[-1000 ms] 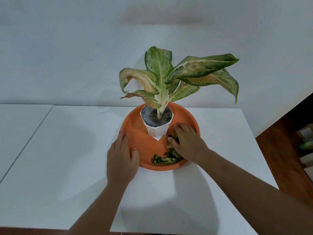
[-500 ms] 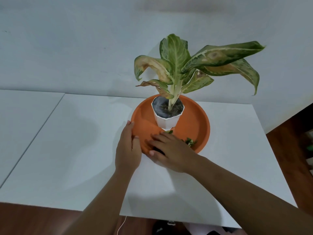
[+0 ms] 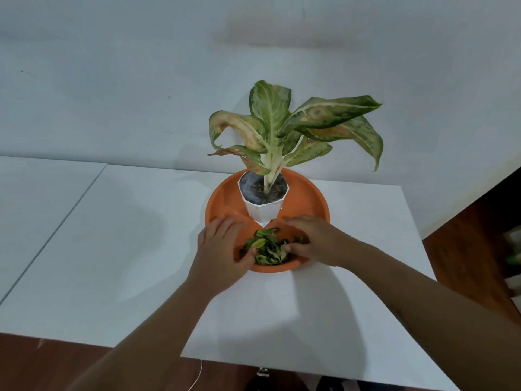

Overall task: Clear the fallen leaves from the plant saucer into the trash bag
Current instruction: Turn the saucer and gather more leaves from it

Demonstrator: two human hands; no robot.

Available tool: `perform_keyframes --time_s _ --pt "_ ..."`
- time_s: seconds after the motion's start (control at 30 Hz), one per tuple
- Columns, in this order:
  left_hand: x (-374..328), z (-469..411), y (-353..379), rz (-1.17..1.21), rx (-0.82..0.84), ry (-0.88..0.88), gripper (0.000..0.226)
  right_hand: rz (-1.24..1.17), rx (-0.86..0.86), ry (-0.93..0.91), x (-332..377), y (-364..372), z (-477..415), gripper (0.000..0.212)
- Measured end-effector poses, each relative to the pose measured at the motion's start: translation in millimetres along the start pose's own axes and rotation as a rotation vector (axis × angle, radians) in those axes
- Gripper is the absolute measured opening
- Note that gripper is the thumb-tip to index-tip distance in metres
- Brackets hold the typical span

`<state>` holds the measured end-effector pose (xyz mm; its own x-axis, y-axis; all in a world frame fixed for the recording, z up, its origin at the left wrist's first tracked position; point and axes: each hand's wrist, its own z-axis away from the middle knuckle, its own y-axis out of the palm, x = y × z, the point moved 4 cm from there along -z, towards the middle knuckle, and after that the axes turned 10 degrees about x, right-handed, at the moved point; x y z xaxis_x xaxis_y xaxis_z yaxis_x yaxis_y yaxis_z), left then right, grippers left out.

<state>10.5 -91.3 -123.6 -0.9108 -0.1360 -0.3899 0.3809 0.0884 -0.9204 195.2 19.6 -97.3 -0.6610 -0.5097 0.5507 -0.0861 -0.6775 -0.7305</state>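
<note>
An orange plant saucer stands on a white table. A white faceted pot with a variegated plant sits in its back half. A heap of small green and yellow fallen leaves lies in the saucer's front part. My left hand is cupped against the heap's left side, thumb on the leaves. My right hand is cupped against its right side, fingertips among the leaves. The heap sits between both hands. No trash bag is in view.
The table's right edge drops to a brown wooden floor. A white wall rises right behind the plant. A second white tabletop adjoins on the left. A thin white cable hangs below the near edge.
My left hand has moved from the saucer's outer rim into the saucer. My right hand has shifted right. The leaves now lie gathered in one heap between both hands.
</note>
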Motion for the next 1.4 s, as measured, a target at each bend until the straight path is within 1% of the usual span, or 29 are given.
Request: perform_keyframes --time_s 0.1,0.23,0.3,0.37,0.47,0.6,0.7,0.8,0.97,1.07,1.13,1.3,1.4 --pt "-12 -8 -3 -0.016 0.156 0.016 0.069 0.045 0.092 -0.016 4 -3 -5 0.063" --pt "-16 -23 -2 -0.005 0.413 -0.095 0.08 0.182 0.162 0.007 11 -4 -17 0.073" --pt "-20 -27 -1 0.032 0.483 -0.131 0.084 0.197 0.18 0.03 13 -4 -19 0.078" --pt "-21 -30 2 0.083 0.506 -0.164 0.081 0.173 0.184 0.035 15 -4 -17 0.076" --pt "-23 -34 5 0.101 0.471 -0.138 0.062 0.105 0.152 0.012 14 1 -16 0.06" --pt "-27 -36 3 0.143 0.399 -0.078 0.036 0.04 0.037 -0.027 14 7 -17 0.029" --pt "-26 -35 3 0.226 0.344 -0.143 0.024 -0.049 -0.019 0.004 9 10 -20 0.014" --pt "-23 -33 1 0.383 0.256 -0.245 0.02 -0.219 -0.071 0.039 5 5 -21 0.014" --pt "-17 -32 -15 0.645 0.122 -0.324 0.02 -0.462 -0.174 0.08 6 -17 -15 0.016" --pt "-16 -30 -23 0.696 0.081 -0.351 0.02 -0.619 -0.23 0.089 9 -26 -11 0.018" --pt "-13 -30 -26 0.723 0.066 -0.345 0.019 -0.704 -0.235 0.105 10 -29 -8 0.017" --pt "-4 -28 -26 0.851 0.072 -0.354 0.015 -0.787 -0.244 0.121 11 -29 -4 0.016" --pt "-1 -28 -24 0.878 0.093 -0.342 0.016 -0.757 -0.221 0.171 8 -21 -6 0.018"
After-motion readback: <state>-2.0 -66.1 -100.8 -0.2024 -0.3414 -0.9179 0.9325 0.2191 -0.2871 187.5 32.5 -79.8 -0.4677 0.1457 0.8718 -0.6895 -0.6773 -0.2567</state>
